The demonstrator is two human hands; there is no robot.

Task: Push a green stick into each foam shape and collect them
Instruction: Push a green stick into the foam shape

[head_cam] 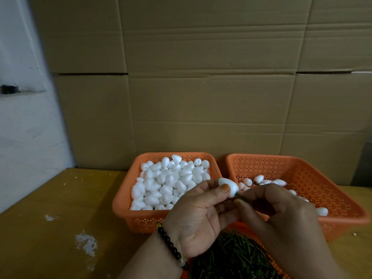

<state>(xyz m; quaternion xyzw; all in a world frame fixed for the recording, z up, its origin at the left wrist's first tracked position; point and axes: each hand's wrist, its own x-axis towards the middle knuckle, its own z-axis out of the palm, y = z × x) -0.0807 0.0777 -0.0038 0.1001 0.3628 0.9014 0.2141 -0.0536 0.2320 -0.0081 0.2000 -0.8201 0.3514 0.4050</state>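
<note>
On the yellow wooden desk [60,208], an orange perforated plastic basket [122,208] brimmed with white foam shapes. The left hand [198,216] pinched one white teardrop foam shape [228,187] — the right hand [281,214] gripped a thin green stick [239,196] at its tip (another basket [322,178] beyond).

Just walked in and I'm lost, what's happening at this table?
A person is fitting sticks into foam shapes. The left hand pinches one foam shape while the right hand pushes a green stick into it. The left basket is full of shapes; the right basket holds a few.
</note>
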